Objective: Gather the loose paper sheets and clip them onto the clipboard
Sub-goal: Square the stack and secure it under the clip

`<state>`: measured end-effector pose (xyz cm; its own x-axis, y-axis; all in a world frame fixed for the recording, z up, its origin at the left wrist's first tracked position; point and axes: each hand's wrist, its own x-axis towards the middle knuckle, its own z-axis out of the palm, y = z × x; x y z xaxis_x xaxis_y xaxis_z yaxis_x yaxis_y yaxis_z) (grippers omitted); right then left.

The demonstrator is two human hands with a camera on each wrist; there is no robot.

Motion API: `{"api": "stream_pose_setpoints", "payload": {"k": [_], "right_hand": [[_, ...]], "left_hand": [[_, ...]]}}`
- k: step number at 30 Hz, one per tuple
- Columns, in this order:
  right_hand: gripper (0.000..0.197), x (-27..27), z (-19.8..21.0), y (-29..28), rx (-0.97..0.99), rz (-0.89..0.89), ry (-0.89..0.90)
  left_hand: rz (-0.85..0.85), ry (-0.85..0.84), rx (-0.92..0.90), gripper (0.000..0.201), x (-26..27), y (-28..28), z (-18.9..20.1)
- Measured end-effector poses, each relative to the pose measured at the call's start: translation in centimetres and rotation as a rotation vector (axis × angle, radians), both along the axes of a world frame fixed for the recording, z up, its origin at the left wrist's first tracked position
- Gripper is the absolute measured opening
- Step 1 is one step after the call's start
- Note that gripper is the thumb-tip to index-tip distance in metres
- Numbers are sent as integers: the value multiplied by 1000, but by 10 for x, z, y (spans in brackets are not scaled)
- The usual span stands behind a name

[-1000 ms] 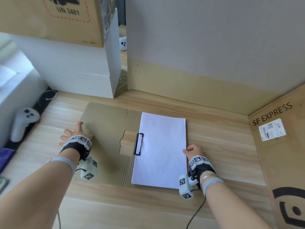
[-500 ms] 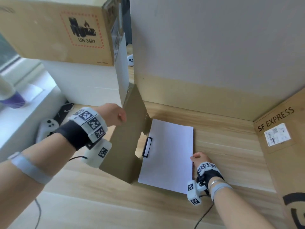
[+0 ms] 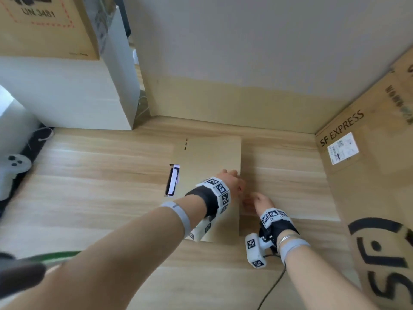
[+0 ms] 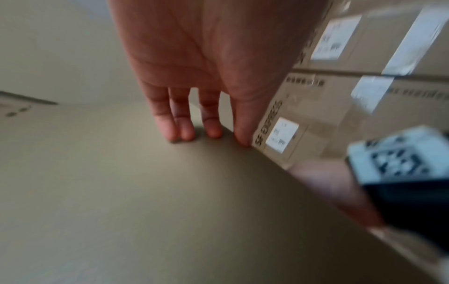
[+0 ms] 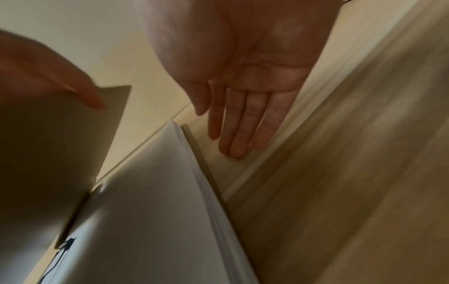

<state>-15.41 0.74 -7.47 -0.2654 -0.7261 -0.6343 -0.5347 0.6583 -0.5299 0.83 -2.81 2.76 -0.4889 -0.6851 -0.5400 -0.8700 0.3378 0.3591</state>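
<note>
One clipboard (image 3: 210, 175) lies on the wooden counter (image 3: 89, 198) – a brown folder type whose cover is folded over the paper sheets (image 5: 150, 211). In the head view only a white sliver of them shows at the black clip (image 3: 173, 182) on its left edge; the right wrist view shows the stacked sheet edges between cover and backing, too many and too blurred to count. The left hand (image 3: 230, 180) lies on the cover near its right edge, fingers (image 4: 184, 126) straight and fingertips pressing down. The right hand (image 3: 257, 201) rests just right of the clipboard, fingers (image 5: 238, 138) straight and together on the counter – holding nothing. Three cardboard boxes stand around: one far left (image 3: 44, 25) atop one white box (image 3: 67, 97), two stacked at right (image 3: 368, 175). One white controller (image 3: 13, 168) lies at far left.
</note>
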Motion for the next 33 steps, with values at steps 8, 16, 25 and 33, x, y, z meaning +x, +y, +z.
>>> {"api": "stream_pose_setpoints", "payload": {"k": [8,16,25,33], "right_hand": [[25,11,17,14,-63,-65,-122],[30,32,25,-3,-91,15,-28],[48,32,31,-28,-35,97,129],[78,-5,30,-62,50,155,228]], "left_hand": [[110,-95,-96,52,17,14,-70],[695,-246,31,62,104,0,-71],[882,-44,113,61,79,-16,-71],[756,24,100,67,33,-39,-79]]}}
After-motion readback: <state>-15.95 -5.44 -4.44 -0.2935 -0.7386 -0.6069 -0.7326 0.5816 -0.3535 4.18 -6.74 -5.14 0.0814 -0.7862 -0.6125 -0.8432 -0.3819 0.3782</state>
